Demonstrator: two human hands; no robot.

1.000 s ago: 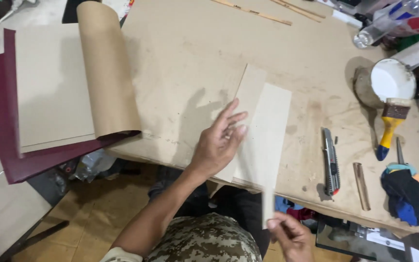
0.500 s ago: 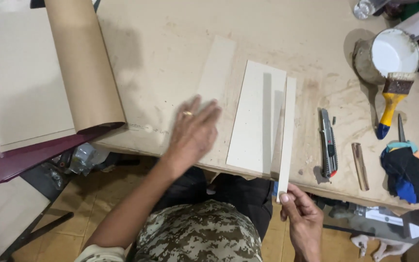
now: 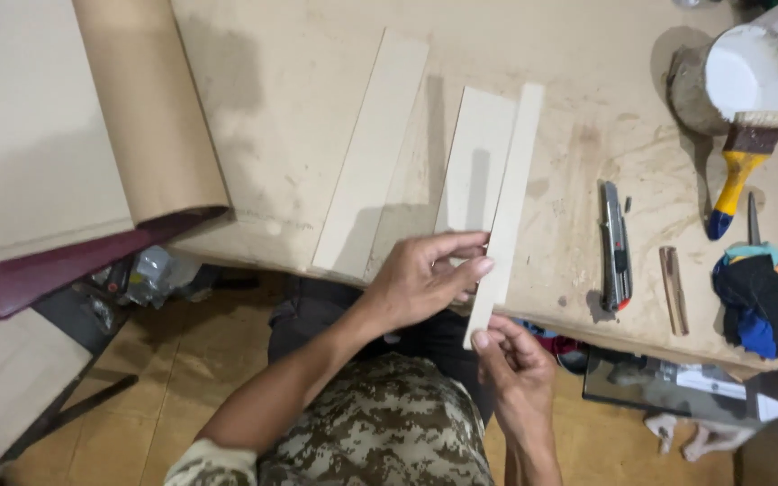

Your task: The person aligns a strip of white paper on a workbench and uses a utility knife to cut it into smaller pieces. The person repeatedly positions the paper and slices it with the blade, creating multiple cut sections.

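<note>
Three pale board strips lie on the plywood worktable (image 3: 299, 108). My right hand (image 3: 511, 360) pinches the near end of the narrow strip (image 3: 511, 189), which sticks out past the table's front edge. My left hand (image 3: 425, 279) rests its fingers on the near end of the wider middle strip (image 3: 474, 157), thumb and fingertips touching the narrow strip beside it. A third long strip (image 3: 371, 153) lies apart to the left, untouched.
A utility knife (image 3: 614, 247) and a small brown stick (image 3: 673, 290) lie right of the strips. Farther right are a yellow-handled brush (image 3: 738, 171), a white tub (image 3: 749, 72) and a colourful cloth (image 3: 758, 292). A brown paper roll (image 3: 150, 108) on maroon board (image 3: 11, 288) sits left.
My left hand moved from the table's left part over to the near ends of the strips. The narrow strip shifted against the middle one, and one strip now lies apart on the left.
</note>
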